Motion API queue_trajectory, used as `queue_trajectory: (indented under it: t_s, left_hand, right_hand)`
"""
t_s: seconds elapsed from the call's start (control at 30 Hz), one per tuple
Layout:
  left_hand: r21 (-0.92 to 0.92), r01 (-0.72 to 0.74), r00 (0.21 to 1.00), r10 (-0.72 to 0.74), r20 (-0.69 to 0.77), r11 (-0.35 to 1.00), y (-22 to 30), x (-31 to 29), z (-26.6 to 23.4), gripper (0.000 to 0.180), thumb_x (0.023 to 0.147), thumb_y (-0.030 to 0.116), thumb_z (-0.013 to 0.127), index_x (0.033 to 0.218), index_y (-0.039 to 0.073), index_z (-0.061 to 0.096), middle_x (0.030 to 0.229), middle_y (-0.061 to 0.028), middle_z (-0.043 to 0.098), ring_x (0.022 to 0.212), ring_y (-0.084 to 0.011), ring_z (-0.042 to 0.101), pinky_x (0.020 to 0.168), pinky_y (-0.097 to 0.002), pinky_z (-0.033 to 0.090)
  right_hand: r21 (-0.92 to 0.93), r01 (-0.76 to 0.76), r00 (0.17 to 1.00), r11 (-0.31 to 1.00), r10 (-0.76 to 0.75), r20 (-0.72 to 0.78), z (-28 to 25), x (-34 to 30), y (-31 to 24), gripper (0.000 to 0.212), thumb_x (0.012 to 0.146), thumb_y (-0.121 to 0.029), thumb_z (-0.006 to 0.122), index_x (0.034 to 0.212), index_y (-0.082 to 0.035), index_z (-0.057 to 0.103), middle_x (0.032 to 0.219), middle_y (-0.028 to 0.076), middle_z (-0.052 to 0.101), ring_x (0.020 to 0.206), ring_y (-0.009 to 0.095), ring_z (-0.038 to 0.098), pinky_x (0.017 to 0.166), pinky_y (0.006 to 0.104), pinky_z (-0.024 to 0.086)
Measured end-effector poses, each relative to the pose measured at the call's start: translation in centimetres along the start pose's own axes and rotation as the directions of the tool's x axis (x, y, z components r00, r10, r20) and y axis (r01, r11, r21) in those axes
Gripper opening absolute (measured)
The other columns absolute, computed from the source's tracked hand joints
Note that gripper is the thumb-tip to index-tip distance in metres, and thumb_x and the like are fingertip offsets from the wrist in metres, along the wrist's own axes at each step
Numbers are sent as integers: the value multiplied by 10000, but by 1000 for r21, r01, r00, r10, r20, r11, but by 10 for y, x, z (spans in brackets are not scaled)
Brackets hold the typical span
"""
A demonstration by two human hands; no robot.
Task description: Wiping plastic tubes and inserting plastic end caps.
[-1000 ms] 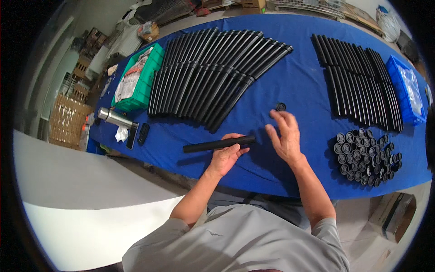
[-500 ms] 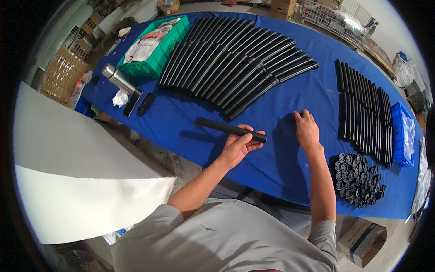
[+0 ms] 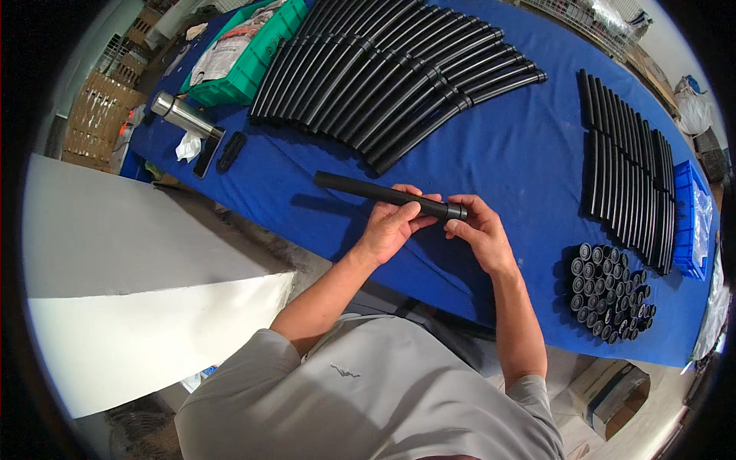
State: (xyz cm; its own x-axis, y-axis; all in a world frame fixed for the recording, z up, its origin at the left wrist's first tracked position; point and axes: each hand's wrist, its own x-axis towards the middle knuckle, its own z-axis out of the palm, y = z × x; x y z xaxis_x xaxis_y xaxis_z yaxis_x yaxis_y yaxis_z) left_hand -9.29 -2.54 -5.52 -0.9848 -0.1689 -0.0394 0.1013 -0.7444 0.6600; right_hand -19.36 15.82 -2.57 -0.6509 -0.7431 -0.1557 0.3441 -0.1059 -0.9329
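Note:
A plain black tube [image 3: 354, 187] slants across the near middle of the table, its far-left end free above the cloth. My left hand [image 3: 389, 228] wraps round it near its right half, thumb on top. At the tube's right end sits a short, wider black cap [image 3: 458, 211], pinched by the fingers of my right hand [image 3: 487, 236]. The cap meets the tube end; how deep it goes cannot be made out. To the right lies a cluster of similar black caps [image 3: 589, 287]. Beyond them, black tubes [image 3: 625, 180] lie side by side in rows.
Long jointed black tubes [image 3: 368, 92] fan across the far side of the blue cloth [image 3: 514, 146]. At left stand a green crate [image 3: 234, 90], a steel flask [image 3: 182, 115], a phone [image 3: 205, 159], crumpled tissue [image 3: 188, 147] and a small black object [image 3: 230, 152]. A blue crate [image 3: 694, 264] sits far right.
My right hand has moved left from over the bare cloth to the tube's right end, where the cap now shows in its fingers. My left hand still holds the tube. The view has shifted slightly.

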Motion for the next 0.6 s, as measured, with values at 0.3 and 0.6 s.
queue_trajectory:
  t_s: [0.3,0.6]
  left_hand:
    - [-16,-31,998,31,-48,999,-2,-5,7,257,960,111,633,1205,108,554,1226,-199,645,1168,-306,627,1033,-490,509]
    - [1,-39,997,39,-64,999,-1,-7,11,239,972,136,622,1200,93,566,1208,-194,651,1155,-296,634,1021,-484,513]
  right_hand:
    - [-245,117,991,962,-130,-38,10,-9,1,346,912,-51,687,1223,42,566,955,55,615,824,113,621,746,254,526]
    - [-520,239,958,820,-285,-9,13,-8,4,326,896,-54,687,1194,25,582,958,70,617,797,119,633,702,261,516]
